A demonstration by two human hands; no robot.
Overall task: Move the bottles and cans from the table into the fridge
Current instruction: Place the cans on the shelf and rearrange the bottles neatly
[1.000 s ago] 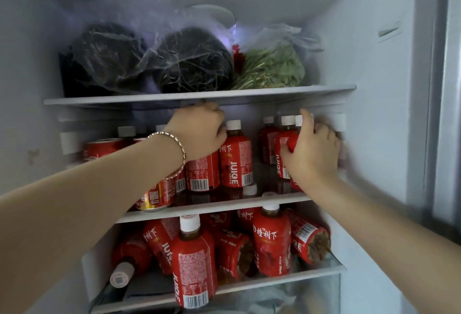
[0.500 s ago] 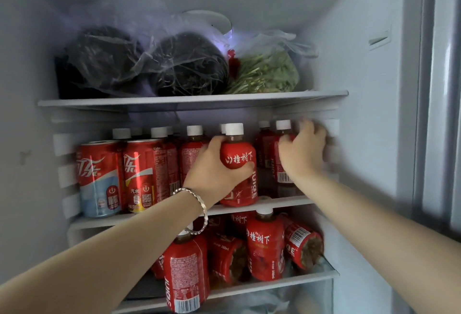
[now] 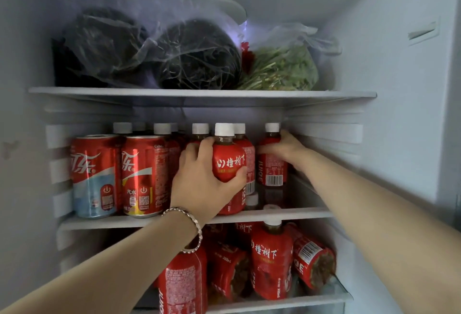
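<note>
My left hand [image 3: 202,184] down from the upper shelf [image 3: 199,94], now wrapped round the front juice bottle [image 3: 228,161], upright on the middle shelf [image 3: 112,221], my right hand [image 3: 284,148] gripping the rear bottle [image 3: 272,171] behind.

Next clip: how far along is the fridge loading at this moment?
Done: two cola cans and several bottles stand on the middle shelf, more bottles crowd the lower shelf. In hand: the left hand grips a front bottle, the right hand holds the rightmost bottle, both on the middle shelf. Left: unknowable, the table is out of view.
</note>
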